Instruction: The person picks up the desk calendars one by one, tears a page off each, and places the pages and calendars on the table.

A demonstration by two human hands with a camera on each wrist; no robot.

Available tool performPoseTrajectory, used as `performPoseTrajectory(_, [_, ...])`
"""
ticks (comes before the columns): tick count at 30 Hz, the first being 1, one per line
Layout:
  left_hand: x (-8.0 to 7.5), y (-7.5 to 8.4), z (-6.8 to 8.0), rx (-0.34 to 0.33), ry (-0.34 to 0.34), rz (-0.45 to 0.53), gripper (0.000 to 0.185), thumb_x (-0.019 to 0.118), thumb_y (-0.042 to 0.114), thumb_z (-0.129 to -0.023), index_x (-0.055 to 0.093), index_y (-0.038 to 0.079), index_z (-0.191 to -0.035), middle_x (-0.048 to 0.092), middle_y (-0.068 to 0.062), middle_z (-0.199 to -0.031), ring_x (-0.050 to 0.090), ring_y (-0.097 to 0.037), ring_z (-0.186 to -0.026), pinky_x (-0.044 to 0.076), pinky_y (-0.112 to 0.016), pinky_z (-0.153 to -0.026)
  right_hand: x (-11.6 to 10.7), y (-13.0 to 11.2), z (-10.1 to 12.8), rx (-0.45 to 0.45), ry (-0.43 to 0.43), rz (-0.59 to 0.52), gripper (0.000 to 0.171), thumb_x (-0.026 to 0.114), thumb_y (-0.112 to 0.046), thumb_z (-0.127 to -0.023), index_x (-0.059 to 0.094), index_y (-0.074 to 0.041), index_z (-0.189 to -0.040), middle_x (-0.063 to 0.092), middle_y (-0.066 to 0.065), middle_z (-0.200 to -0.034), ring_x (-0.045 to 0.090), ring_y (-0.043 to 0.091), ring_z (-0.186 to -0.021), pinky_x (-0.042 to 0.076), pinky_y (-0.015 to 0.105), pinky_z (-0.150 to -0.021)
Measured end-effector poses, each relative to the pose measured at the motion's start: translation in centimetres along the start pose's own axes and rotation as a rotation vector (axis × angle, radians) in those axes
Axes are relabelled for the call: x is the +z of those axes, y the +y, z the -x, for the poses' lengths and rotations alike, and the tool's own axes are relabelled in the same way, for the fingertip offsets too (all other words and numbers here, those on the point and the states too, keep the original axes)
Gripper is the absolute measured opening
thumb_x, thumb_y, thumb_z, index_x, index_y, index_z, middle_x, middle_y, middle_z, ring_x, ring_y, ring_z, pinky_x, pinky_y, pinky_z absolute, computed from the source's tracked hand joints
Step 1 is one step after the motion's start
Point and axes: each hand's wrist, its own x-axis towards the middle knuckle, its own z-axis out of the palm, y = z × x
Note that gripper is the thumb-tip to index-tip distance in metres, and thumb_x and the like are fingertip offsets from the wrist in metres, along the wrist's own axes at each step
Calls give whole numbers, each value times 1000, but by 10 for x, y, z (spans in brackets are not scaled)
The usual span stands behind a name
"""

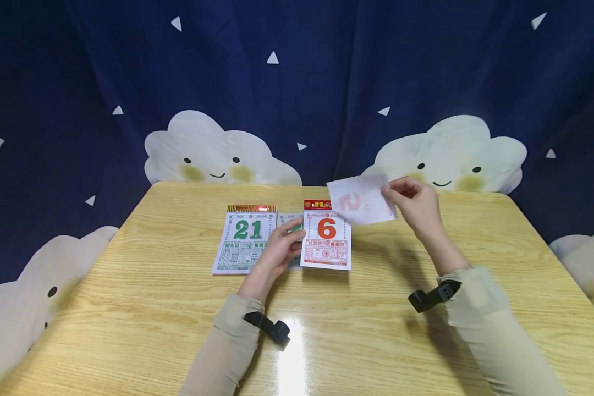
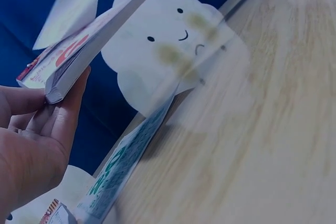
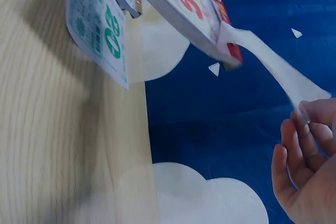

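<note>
My left hand (image 1: 277, 247) grips the left edge of a thick tear-off calendar (image 1: 325, 252), holding it tilted above the table. Its front page has a red 6 under a red header strip. Between thumb and fingers, my right hand (image 1: 418, 208) pinches a thin calendar page (image 1: 373, 206), lifted up and to the right, with a mirrored red 5 showing through. In the right wrist view, one end of this page (image 3: 268, 56) meets the calendar near its header; whether it is still attached I cannot tell. Behind my left hand lies a page with green print (image 3: 97, 24), partly hidden.
A second tear-off calendar (image 1: 245, 245) with a green 21 and a striped gold-red header lies on the wooden table (image 1: 366, 341), left of my left hand. Beyond the table's far edge hangs a dark blue curtain (image 1: 317, 93) with white clouds and triangles.
</note>
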Motion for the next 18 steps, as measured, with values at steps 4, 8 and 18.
performPoseTrajectory(4, [-1,2,0,-4,16,10,43,47,2,-90,44,3,-133,66,-6,-86,66,-11,-65,55,-23,-62,-6,3,-3,17,27,-26,23,66,-21,-82,64,0,-91,55,-16,-70,50,2,-70,43,12,-60])
performPoseTrajectory(8, [0,2,0,5,14,5,43,47,2,-89,45,3,-132,66,-5,-85,65,-11,-63,54,-22,-61,-9,5,-3,5,43,-29,21,67,-20,-82,64,-1,-91,55,-16,-71,51,2,-70,43,12,-60])
performPoseTrajectory(18, [0,-1,-1,-12,33,-9,42,48,2,-90,46,5,-131,66,-6,-88,64,-11,-63,53,-23,-60,-19,13,-3,52,116,-57,10,66,-16,-82,64,-7,-87,56,-16,-71,51,0,-68,42,10,-56])
